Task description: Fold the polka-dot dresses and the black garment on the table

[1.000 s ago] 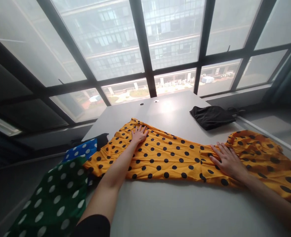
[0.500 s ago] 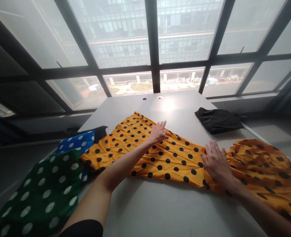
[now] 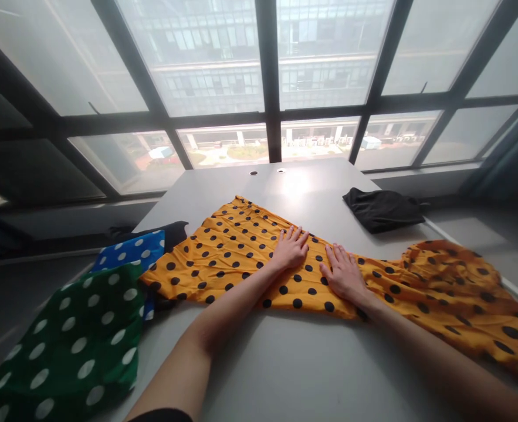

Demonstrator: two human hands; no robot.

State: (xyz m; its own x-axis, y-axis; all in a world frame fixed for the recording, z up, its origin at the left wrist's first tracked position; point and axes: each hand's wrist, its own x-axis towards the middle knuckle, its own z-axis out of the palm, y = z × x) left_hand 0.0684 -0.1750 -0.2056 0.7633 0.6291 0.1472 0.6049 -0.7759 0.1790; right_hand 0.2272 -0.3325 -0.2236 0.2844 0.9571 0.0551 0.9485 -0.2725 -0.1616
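An orange cloth with black dots (image 3: pixel 227 255) lies stretched across the table (image 3: pixel 280 363), flat on the left and bunched up at its right end. My left hand (image 3: pixel 290 248) rests palm down on its middle, near the far edge, fingers outstretched. Just to the right, my right hand (image 3: pixel 343 273) also lies flat on the orange cloth with its fingers spread. The two hands are close together but apart, and neither grips the fabric. Small creases run through the cloth around them.
At left, a green cloth with white dots (image 3: pixel 83 340) overlaps a blue dotted cloth (image 3: pixel 131 251), with black fabric (image 3: pixel 177 232) beside it. A folded black cloth (image 3: pixel 382 210) lies at the right edge. Two round holes pierce the tabletop near the window (image 3: pixel 223 70).
My right hand has slid left along the orange cloth, closer to my left hand. My left hand has shifted slightly right and nearer to me. The view has moved a little.
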